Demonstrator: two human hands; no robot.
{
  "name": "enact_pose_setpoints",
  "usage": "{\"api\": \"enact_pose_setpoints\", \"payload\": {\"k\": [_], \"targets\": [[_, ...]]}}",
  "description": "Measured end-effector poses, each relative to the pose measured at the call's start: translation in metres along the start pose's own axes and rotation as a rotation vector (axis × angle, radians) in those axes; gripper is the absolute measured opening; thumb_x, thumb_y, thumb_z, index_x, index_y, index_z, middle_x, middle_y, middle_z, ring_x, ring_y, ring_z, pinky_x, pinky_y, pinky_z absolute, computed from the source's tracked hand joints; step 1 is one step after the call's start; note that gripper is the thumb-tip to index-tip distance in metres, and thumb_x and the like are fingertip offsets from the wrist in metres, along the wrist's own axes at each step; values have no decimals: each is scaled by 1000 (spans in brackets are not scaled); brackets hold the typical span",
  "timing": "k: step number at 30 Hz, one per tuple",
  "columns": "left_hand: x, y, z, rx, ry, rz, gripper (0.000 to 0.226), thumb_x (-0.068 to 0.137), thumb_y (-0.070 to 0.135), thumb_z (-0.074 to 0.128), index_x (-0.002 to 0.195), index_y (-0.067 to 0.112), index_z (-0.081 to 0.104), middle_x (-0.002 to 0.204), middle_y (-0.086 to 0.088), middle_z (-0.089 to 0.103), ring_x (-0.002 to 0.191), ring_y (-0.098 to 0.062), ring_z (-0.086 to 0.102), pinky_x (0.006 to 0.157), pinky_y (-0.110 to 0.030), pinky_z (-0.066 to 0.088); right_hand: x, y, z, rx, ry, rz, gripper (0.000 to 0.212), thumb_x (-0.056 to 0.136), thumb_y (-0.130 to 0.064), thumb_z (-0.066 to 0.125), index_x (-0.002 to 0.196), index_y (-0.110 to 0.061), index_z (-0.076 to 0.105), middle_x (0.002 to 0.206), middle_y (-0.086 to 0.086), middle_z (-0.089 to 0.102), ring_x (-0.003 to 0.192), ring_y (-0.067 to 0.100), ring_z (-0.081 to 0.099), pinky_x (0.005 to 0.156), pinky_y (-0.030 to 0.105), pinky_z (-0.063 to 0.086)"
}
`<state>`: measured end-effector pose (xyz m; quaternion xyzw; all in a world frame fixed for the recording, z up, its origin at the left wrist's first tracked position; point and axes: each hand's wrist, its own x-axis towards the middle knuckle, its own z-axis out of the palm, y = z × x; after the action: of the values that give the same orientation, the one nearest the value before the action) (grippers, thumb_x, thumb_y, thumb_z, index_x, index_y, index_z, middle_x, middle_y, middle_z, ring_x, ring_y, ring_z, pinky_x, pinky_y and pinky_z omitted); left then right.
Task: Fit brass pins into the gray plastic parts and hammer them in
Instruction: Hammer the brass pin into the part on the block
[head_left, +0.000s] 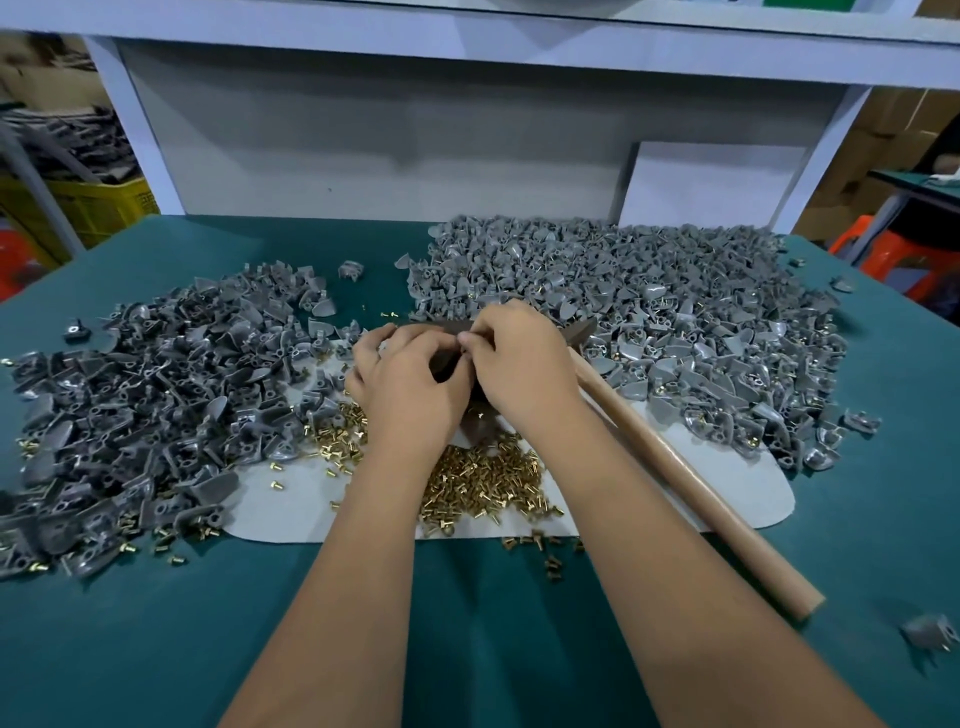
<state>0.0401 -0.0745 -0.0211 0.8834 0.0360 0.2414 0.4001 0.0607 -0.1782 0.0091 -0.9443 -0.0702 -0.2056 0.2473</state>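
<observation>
Green table mat (156, 649) covers the bench. Pale sheet (291, 499) lies flat on it at centre. White shelf frame (467, 52) spans the back, grey panel (363, 156) below it, white board (711, 182) leaning at right. Yellow crate (104, 208) far left, holding dark scrap. Orange stool (898, 254) far right. Cardboard boxes (893, 130) behind the stool.

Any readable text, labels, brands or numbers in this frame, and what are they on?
None can be read.
Yellow crate at far left: moulded marks on its side, too blurred to read.
Cardboard boxes at right: no print legible.
Hammer handle, gray parts, brass pins: no markings visible.
</observation>
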Motion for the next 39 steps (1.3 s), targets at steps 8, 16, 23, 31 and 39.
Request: {"api": "enact_pose_setpoints", "payload": {"k": [8,16,23,31,39], "targets": [[0,2,-5,-97,-31,-20,12,87,38,68,77,40,64,118,16,63,130,-22,28,108,-48,23,-8,4,2,60,80,-9,14,93,-19,59,89,-7,65,101,6,58,98,23,52,82,32,38],[2,0,-3,-103,-24,-26,11,87,33,69,78,37,64,110,18,61,131,-24,31,109,-49,24,-14,0,16,-34,166,-41,16,95,-12,51,99,0,60,107,14,59,105,29,49,87,33,33],[2,0,-3,-121,-37,-29,10,87,35,70,79,37,64,117,13,64,132,-23,31,110,-49,25,-11,-3,18,31,174,27,13,95,-11,50,93,-3,59,104,11,59,102,26,48,84,31,33],[3,-3,-4,-156,-55,-18,11,87,35,70,79,39,64,115,13,63,131,-23,36,110,-48,29,-11,-2,14,129,171,58,17,93,-5,53,77,-11,50,90,6,55,92,23,48,75,28,32],[2,-2,-4,-62,-75,-43,6,87,47,66,83,45,63,122,25,57,129,-16,23,95,-35,15,-10,11,-22,242,13,162,24,99,-24,48,84,-14,63,85,-2,60,76,13,54,67,27,40]]}}
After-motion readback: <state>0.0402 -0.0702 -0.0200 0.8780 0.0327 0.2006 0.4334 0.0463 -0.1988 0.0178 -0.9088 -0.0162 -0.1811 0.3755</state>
